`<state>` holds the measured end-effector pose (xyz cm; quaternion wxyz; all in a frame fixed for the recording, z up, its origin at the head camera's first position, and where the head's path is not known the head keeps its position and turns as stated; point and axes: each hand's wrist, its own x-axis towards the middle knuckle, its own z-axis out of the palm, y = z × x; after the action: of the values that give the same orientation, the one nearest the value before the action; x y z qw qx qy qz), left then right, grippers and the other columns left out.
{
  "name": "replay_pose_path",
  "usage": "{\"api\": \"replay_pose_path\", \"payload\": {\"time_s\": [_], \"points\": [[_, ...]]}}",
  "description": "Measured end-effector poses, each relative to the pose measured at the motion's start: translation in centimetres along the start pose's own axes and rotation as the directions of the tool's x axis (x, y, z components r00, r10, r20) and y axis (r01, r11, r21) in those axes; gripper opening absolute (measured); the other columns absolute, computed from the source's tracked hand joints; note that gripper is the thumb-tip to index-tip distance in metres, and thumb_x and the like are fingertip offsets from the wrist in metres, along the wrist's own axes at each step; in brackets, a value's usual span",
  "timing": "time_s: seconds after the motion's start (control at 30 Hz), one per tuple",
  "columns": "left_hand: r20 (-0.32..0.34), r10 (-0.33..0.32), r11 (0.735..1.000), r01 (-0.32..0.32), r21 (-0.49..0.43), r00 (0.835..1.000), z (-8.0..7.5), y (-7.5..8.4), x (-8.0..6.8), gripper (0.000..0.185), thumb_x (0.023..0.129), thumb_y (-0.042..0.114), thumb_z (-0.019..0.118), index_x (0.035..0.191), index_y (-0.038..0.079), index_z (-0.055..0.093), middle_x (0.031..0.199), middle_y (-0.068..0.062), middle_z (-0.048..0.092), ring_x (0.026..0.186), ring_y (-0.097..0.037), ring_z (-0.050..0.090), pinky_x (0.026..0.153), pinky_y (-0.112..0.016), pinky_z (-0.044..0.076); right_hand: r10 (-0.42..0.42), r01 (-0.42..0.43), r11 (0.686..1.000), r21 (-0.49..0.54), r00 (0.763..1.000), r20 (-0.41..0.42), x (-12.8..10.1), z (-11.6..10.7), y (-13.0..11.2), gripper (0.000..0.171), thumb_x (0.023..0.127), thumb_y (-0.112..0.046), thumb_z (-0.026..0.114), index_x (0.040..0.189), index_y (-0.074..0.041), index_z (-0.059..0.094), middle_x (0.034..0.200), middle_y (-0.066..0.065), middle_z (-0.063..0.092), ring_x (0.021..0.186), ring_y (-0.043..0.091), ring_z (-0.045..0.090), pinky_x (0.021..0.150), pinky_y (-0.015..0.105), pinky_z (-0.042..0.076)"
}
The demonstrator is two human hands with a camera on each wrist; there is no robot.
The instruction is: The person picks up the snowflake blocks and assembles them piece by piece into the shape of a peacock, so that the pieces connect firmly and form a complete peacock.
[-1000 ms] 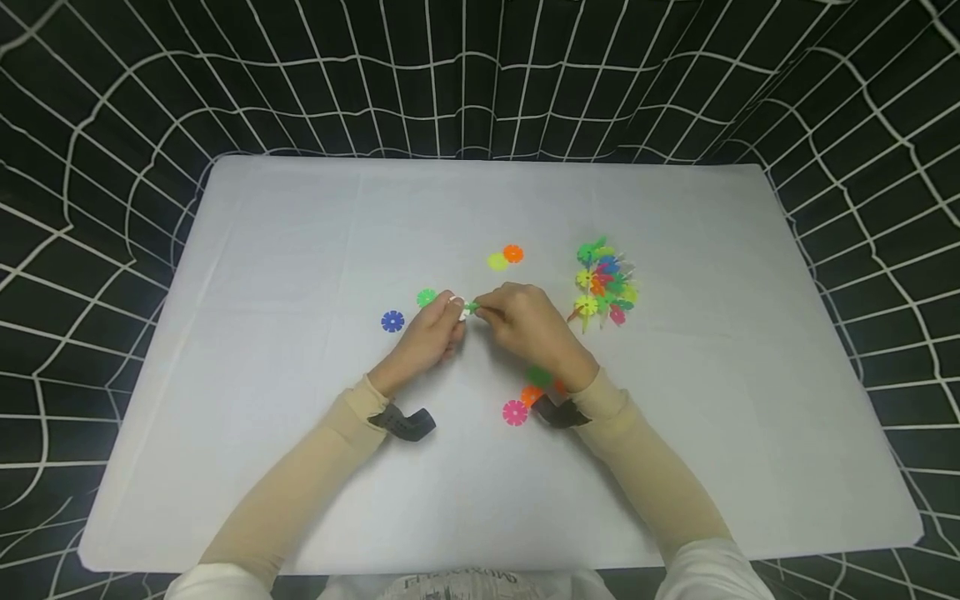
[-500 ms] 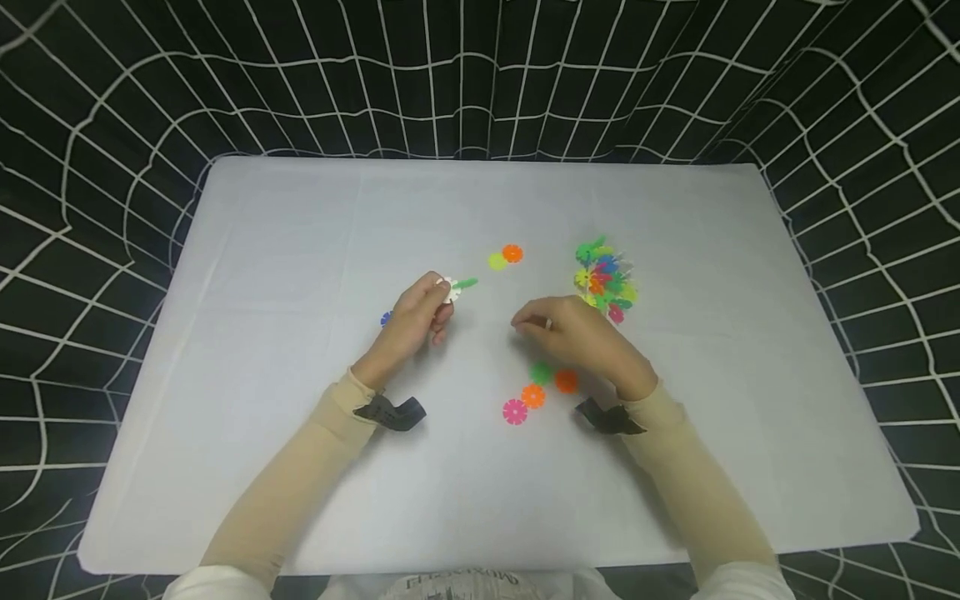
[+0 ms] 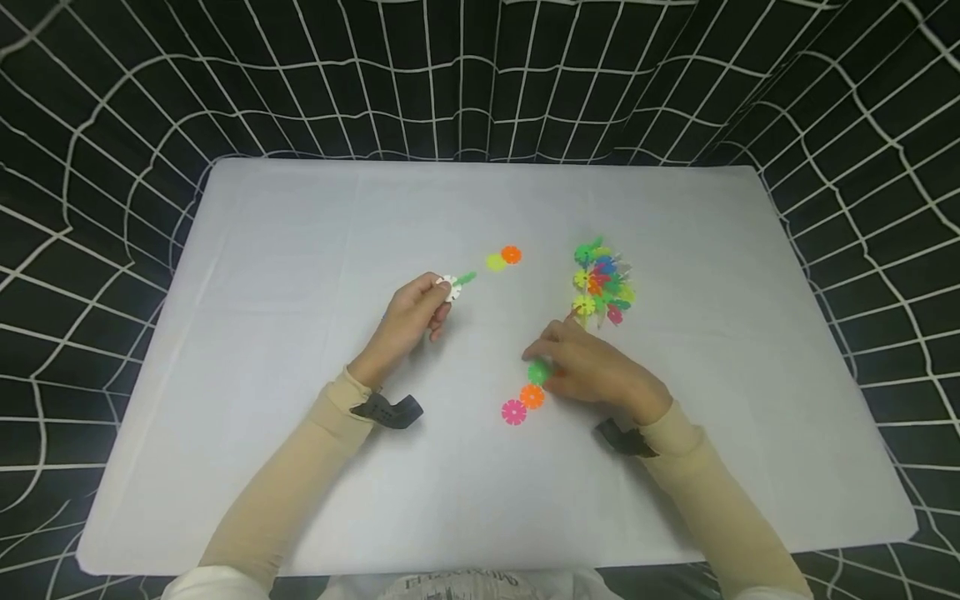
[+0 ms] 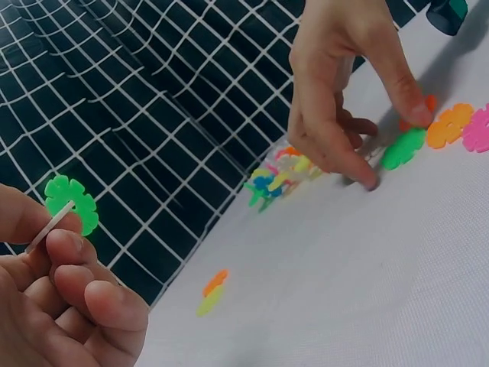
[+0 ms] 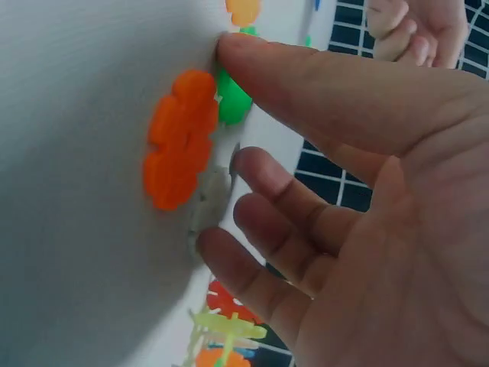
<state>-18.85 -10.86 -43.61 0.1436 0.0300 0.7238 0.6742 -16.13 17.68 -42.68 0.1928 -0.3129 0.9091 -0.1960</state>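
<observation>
In the head view my left hand (image 3: 412, 321) pinches a white notched plastic disc (image 3: 448, 288) between thumb and fingers. A green notched disc (image 4: 65, 195), slotted into the white one, stands out from it. My right hand (image 3: 592, 362) reaches low over the table with its fingers apart, holding nothing. Around its fingertips lie a green disc (image 4: 403, 149), an orange-red disc (image 5: 181, 141) and a white disc (image 5: 210, 206). The thumb overlaps the green disc's edge in the right wrist view; whether it touches is unclear. The orange-red disc is mostly hidden in the head view.
An orange disc (image 3: 532, 396) and a pink disc (image 3: 513, 412) lie nearer me on the white table (image 3: 300, 217). Farther back are a yellow disc (image 3: 496, 262) and another orange disc (image 3: 512, 254). A cluster of joined, multicoloured discs (image 3: 604, 279) sits beyond my right hand.
My right hand has let go of the green disc at the left hand and moved right and nearer, down over the loose discs. My left hand has shifted slightly left and away with the joined pair.
</observation>
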Motion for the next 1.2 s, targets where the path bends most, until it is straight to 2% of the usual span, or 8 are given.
{"api": "replay_pose_path", "payload": {"time_s": [0.13, 0.2, 0.37, 0.47, 0.57, 0.73, 0.93, 1.2], "points": [[-0.007, 0.000, 1.000, 0.000, -0.016, 1.000, -0.1, 0.1, -0.1, 0.033, 0.108, 0.023, 0.041, 0.105, -0.008, 0.052, 0.072, 0.002, 0.048, 0.059, -0.009, 0.045, 0.052, -0.018, 0.043, 0.004, -0.004, 1.000, -0.021, 1.000, -0.015, 0.5, 0.1, -0.1, 0.032, 0.084, -0.006, 0.077, 0.116, -0.009, 0.072, 0.110, 0.006, 0.062, 0.107, 0.024, 0.054, 0.116, 0.050, 0.041], [-0.012, -0.005, 1.000, 0.005, -0.025, 1.000, -0.2, 0.1, -0.1, 0.034, 0.108, 0.023, 0.040, 0.105, -0.009, 0.052, 0.072, 0.002, 0.048, 0.059, -0.009, 0.045, 0.052, -0.018, 0.043, 0.030, -0.030, 0.999, -0.031, 1.000, -0.001, 1.0, 0.0, -0.2, 0.030, 0.085, -0.007, 0.078, 0.114, -0.009, 0.072, 0.110, 0.005, 0.062, 0.109, 0.024, 0.054, 0.116, 0.050, 0.041], [-0.017, -0.008, 0.999, 0.007, -0.043, 1.000, -0.3, 0.2, -0.2, 0.035, 0.109, 0.023, 0.039, 0.104, -0.009, 0.053, 0.072, 0.002, 0.048, 0.060, -0.009, 0.046, 0.053, -0.018, 0.044, 0.144, -0.145, 0.989, 0.025, 0.989, 0.041, 2.3, -0.5, -0.3, 0.020, 0.089, -0.011, 0.071, 0.109, -0.013, 0.066, 0.097, 0.000, 0.064, 0.090, 0.019, 0.057, 0.082, 0.036, 0.054], [-0.018, -0.002, 0.999, 0.001, -0.045, 1.000, -0.3, 0.1, -0.1, 0.034, 0.109, 0.024, 0.041, 0.101, -0.006, 0.054, 0.073, 0.002, 0.049, 0.060, -0.009, 0.046, 0.053, -0.018, 0.044, 0.166, -0.166, 0.982, 0.086, 0.986, 0.002, 3.2, -0.6, -0.2, 0.009, 0.093, -0.014, 0.067, 0.102, -0.015, 0.065, 0.086, -0.002, 0.064, 0.078, 0.016, 0.057, 0.076, 0.031, 0.053], [-0.025, 0.005, 0.999, -0.006, -0.037, 1.000, -0.3, 0.1, 0.0, 0.032, 0.108, 0.024, 0.042, 0.098, -0.003, 0.055, 0.073, 0.002, 0.050, 0.060, -0.009, 0.046, 0.053, -0.018, 0.044, 0.138, -0.130, 0.986, 0.104, 0.987, -0.082, 4.2, -0.9, -0.4, 0.005, 0.094, -0.018, 0.069, 0.097, -0.014, 0.066, 0.078, -0.001, 0.060, 0.074, 0.015, 0.053, 0.070, 0.030, 0.049], [-0.044, 0.008, 0.999, -0.010, -0.037, 0.999, -0.3, 0.1, 0.0, 0.030, 0.107, 0.023, 0.046, 0.093, -0.001, 0.055, 0.074, 0.001, 0.051, 0.060, -0.009, 0.048, 0.054, -0.019, 0.045, 0.125, -0.089, 0.982, 0.167, 0.966, -0.226, 5.6, -1.6, -1.8, 0.012, 0.094, -0.024, 0.073, 0.100, -0.015, 0.069, 0.070, 0.001, 0.056, 0.067, 0.018, 0.051, 0.062, 0.030, 0.046], [-0.068, 0.022, 0.998, -0.026, -0.058, 0.997, -0.4, 0.1, 0.0, 0.032, 0.105, 0.022, 0.051, 0.091, -0.006, 0.057, 0.072, 0.002, 0.053, 0.058, -0.009, 0.047, 0.053, -0.019, 0.044, 0.092, -0.005, 0.971, 0.240, 0.932, -0.350, 6.7, -2.1, -3.6, 0.018, 0.097, -0.021, 0.070, 0.108, -0.009, 0.075, 0.090, 0.003, 0.074, 0.081, 0.017, 0.065, 0.071, 0.029, 0.054], [-0.073, 0.060, 0.996, -0.064, -0.057, 0.996, -0.5, -0.1, -0.1, 0.035, 0.105, 0.024, 0.052, 0.078, 0.003, 0.061, 0.067, 0.000, 0.055, 0.056, -0.009, 0.046, 0.054, -0.020, 0.044, 0.000, 0.126, 0.966, 0.228, 0.874, -0.485, 7.3, -1.2, -5.1, 0.019, 0.096, -0.015, 0.070, 0.108, -0.004, 0.078, 0.098, 0.008, 0.079, 0.082, 0.018, 0.073, 0.073, 0.033, 0.061]]}}
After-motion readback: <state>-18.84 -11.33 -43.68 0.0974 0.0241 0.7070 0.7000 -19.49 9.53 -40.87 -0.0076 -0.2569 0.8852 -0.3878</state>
